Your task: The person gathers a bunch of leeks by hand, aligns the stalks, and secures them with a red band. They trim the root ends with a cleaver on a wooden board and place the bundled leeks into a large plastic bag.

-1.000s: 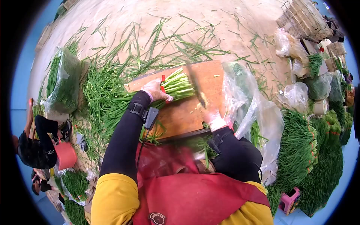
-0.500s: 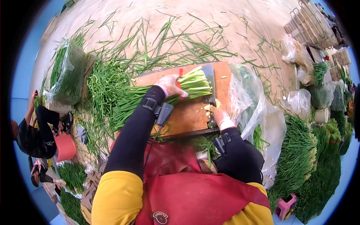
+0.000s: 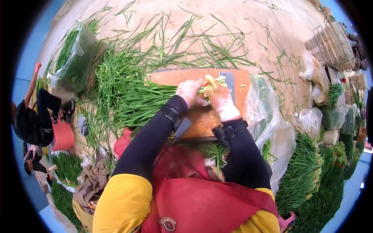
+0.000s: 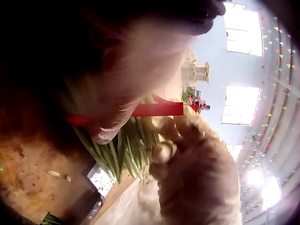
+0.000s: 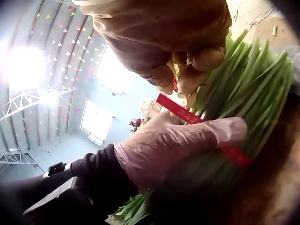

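Note:
A bundle of green chives (image 3: 149, 95) lies across the orange-brown board (image 3: 194, 124), pale cut ends to the right, with a red tape (image 5: 187, 115) around it. My gloved left hand (image 3: 189, 92) grips the bundle just left of the tape, its thumb across the stems. My gloved right hand (image 3: 219, 99), with yellowish fingertips, is curled in at the tape and pinches a bit of it, as the right wrist view shows. A wide metal knife blade (image 3: 227, 82) lies flat on the board beyond the cut ends; its handle is hidden behind my right hand.
Loose chives (image 3: 112, 73) heap left of the board. A clear plastic bag (image 3: 262, 105) hangs over its right side. Banded chive bundles (image 3: 299, 174) are stacked at right, near a wire basket (image 3: 332, 44). A person (image 3: 35, 112) sits at far left.
My right hand has left the knife on the board and moved up and left to the red tape. The left hand still grips the bundle. The head view has shifted.

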Demonstrator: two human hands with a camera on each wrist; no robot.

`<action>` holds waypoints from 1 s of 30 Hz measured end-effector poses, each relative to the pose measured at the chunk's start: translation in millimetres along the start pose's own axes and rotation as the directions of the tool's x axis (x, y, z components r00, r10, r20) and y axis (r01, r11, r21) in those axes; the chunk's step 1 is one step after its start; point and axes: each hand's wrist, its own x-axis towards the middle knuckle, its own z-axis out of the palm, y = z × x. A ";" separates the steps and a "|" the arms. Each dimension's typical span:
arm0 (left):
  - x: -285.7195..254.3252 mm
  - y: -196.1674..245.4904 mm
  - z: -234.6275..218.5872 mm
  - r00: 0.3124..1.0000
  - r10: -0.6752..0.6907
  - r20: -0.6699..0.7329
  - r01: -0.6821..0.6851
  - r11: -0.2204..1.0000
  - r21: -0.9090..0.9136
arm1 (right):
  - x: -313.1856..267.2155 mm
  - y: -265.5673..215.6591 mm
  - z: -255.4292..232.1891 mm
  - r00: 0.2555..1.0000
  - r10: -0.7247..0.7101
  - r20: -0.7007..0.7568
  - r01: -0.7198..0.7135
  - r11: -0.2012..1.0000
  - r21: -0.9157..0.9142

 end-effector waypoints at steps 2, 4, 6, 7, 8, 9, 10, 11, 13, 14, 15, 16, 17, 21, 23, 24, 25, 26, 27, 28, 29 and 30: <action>-1.8 -2.3 4.2 0.997 0.050 -0.061 -0.047 0.997 0.055 | 7.3 -9.0 8.5 0.996 -0.006 0.087 0.004 1.000 0.031; -1.4 -10.4 4.1 1.000 -0.005 -0.020 0.005 1.000 0.020 | 10.9 -14.2 16.8 0.992 -0.060 0.111 0.068 0.995 -0.072; -5.7 -15.7 -0.5 0.994 0.074 -0.086 -0.069 0.995 0.066 | 11.1 -18.4 21.3 0.987 -0.088 0.136 0.105 0.986 -0.127; -8.6 -17.8 -0.9 0.994 0.068 -0.089 -0.063 0.996 0.060 | 8.1 -19.4 22.4 0.973 -0.106 0.204 0.131 0.985 -0.111; -11.5 -19.9 1.5 0.991 0.083 -0.106 -0.074 0.994 0.082 | 4.3 -20.0 23.2 0.955 -0.121 0.271 0.151 0.984 -0.095; -13.3 -21.2 3.8 0.988 0.099 -0.122 -0.087 0.991 0.103 | 1.8 -21.1 24.9 0.943 -0.121 0.310 0.165 0.979 -0.119; -12.8 -21.7 5.1 0.987 0.098 -0.124 -0.086 0.991 0.098 | 1.5 -20.1 24.8 0.942 -0.120 0.313 0.166 0.978 -0.123; -13.1 -19.9 4.3 0.993 0.079 -0.093 -0.069 0.992 0.103 | 1.0 -18.9 23.0 0.936 -0.164 0.312 0.211 0.970 -0.123; -15.8 -17.1 1.7 0.996 0.054 -0.066 -0.047 0.994 0.104 | -1.9 -15.6 12.0 0.924 -0.211 0.318 0.253 0.962 -0.099; -18.0 -13.2 -8.5 0.999 0.047 0.001 -0.047 0.996 0.074 | -6.0 -23.3 2.0 0.948 -0.222 0.229 0.251 0.962 -0.107; -19.4 -12.4 -13.7 0.997 0.042 0.069 -0.046 0.998 0.044 | -11.1 -18.0 -1.6 0.964 -0.229 0.135 0.242 0.966 -0.086; -20.4 -13.2 -13.1 0.997 0.041 0.067 -0.044 0.998 0.040 | -18.2 -6.7 -2.9 0.973 -0.227 0.039 0.230 0.971 -0.062; -19.9 -14.7 -9.9 0.999 0.043 0.029 -0.044 0.998 0.035 | -24.7 14.9 2.5 0.989 -0.121 0.091 0.097 0.969 0.227; -16.6 -14.9 -8.9 0.998 0.049 0.051 -0.050 0.998 0.030 | -39.6 9.3 16.4 0.963 -0.170 0.210 0.203 0.968 -0.148; -16.1 -11.6 -7.6 0.999 0.023 0.030 -0.025 0.998 0.057 | -39.7 7.5 28.8 0.979 -0.148 0.140 0.179 0.955 -0.237; -15.7 -10.5 -7.6 1.000 -0.004 0.008 0.003 0.996 0.084 | -36.1 8.2 33.0 0.985 -0.115 0.130 0.146 0.956 -0.255; -16.4 -10.0 -7.5 1.000 -0.007 0.004 0.007 0.996 0.086 | -34.5 9.8 34.0 0.984 -0.121 0.132 0.151 0.955 -0.254; -19.2 -7.3 -9.8 1.000 -0.006 0.017 0.003 0.991 0.133 | -32.4 9.7 34.2 0.977 -0.198 0.076 0.209 0.960 -0.189; -22.5 -4.4 -10.7 0.999 -0.003 0.034 -0.003 0.984 0.178 | -31.2 10.1 34.5 0.964 -0.267 0.014 0.267 0.955 -0.126; -25.5 -2.3 -8.6 0.999 -0.004 0.034 -0.003 0.984 0.178 | -29.8 10.9 35.3 0.964 -0.267 0.015 0.267 0.955 -0.126; -28.1 -1.5 -4.3 1.000 -0.015 0.017 0.011 0.982 0.188 | -27.8 7.3 35.8 0.971 -0.238 0.007 0.238 0.968 -0.079; -29.1 -1.8 -0.7 1.000 -0.027 0.000 0.026 0.980 0.197 | -26.9 3.5 37.4 0.978 -0.209 0.001 0.209 0.978 -0.030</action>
